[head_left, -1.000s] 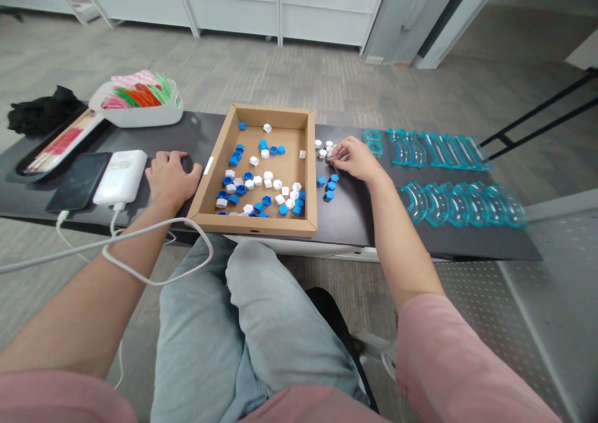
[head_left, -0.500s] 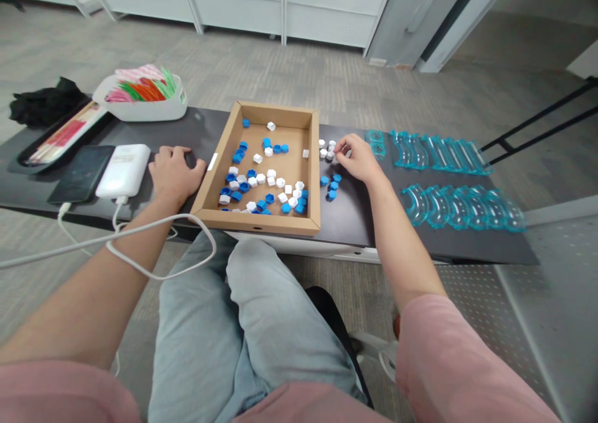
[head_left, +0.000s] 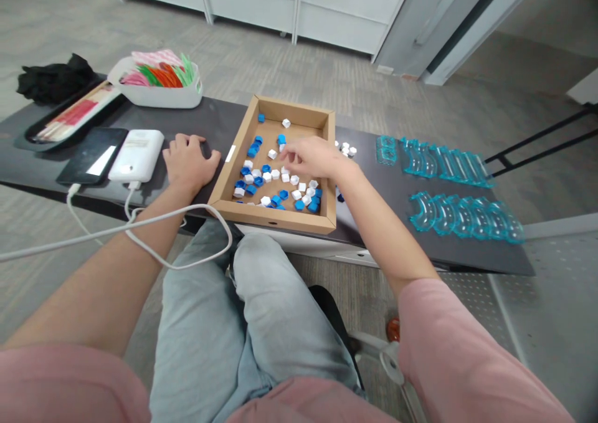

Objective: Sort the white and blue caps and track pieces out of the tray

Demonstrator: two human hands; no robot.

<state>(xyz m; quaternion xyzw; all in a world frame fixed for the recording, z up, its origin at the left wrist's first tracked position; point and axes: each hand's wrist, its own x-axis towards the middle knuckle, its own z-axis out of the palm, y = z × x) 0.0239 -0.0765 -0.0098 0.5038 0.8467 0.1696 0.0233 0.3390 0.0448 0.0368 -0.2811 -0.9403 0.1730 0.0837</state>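
A shallow cardboard box (head_left: 329, 192) on the dark table holds many small hexagonal pieces, white ones (head_left: 294, 179) and blue ones (head_left: 283, 194). My right hand (head_left: 306, 156) hangs over the middle of the box, fingers bent downward and slightly apart beside a few white pieces. No piece shows in its fingers. Left of the box, my left hand (head_left: 191, 161) lies on the table with fingers spread, and a small black object (head_left: 205, 149) sits between thumb and fingers. Right of the box is a group of white pieces (head_left: 346, 149); my right forearm hides most of the blue ones there.
Clear teal plastic trays (head_left: 467, 217) line the table's right side, with a small teal tray (head_left: 386, 150) nearer the box. At left are a white basket (head_left: 163, 98) of colourful fuzzy sticks, a black tray (head_left: 70, 121), a phone (head_left: 91, 155), a white power bank (head_left: 136, 155) and cables (head_left: 168, 214).
My right hand has moved left from the white pieces on the table to over the box. The left hand stays in place beside the box. The camera view has shifted slightly.
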